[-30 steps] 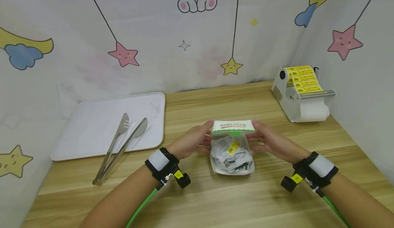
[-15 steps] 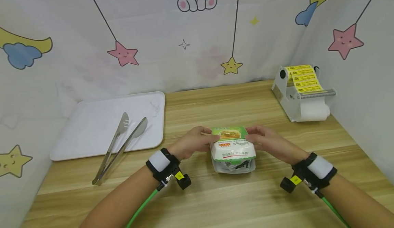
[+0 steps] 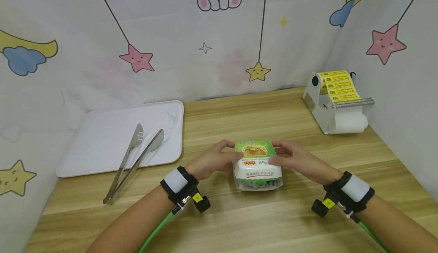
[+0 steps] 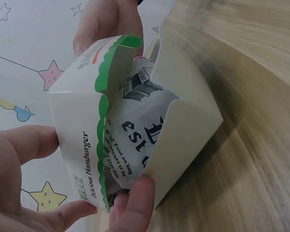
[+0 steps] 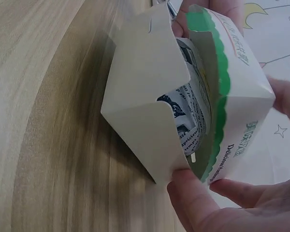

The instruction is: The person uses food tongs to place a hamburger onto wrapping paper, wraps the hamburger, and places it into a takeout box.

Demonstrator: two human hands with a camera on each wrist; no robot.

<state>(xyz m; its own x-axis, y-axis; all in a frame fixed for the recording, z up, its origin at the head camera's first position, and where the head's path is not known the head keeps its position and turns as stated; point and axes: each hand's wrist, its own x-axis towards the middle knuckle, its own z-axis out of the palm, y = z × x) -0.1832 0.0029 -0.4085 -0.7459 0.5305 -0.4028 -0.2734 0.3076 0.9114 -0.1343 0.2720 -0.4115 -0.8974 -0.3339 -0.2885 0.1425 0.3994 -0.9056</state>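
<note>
A green and white paper hamburger box (image 3: 258, 171) sits on the wooden table, its lid tipped nearly down over the base. My left hand (image 3: 213, 160) holds the box's left side, with the thumb on top of the lid. From the right, my right hand (image 3: 301, 161) grips the other side, its thumb also on the lid. Inside lies a bundle in printed paper (image 4: 135, 113), visible through the side gap in both wrist views. Fingertips (image 5: 186, 181) of the right hand touch the box near the hinge end of that gap. The lid's front edge overlaps the base's front.
To the left lies a white tray (image 3: 102, 139), with metal serving tongs (image 3: 136, 141) resting across its front edge. A label dispenser (image 3: 316, 108) holding a roll of yellow labels (image 3: 342, 86) stands at the back right. A printed curtain (image 3: 212, 74) hangs behind the table.
The lid has swung from upright forward and down, covering the bundle from above. My hands moved with it, and both thumbs came onto the lid's top.
</note>
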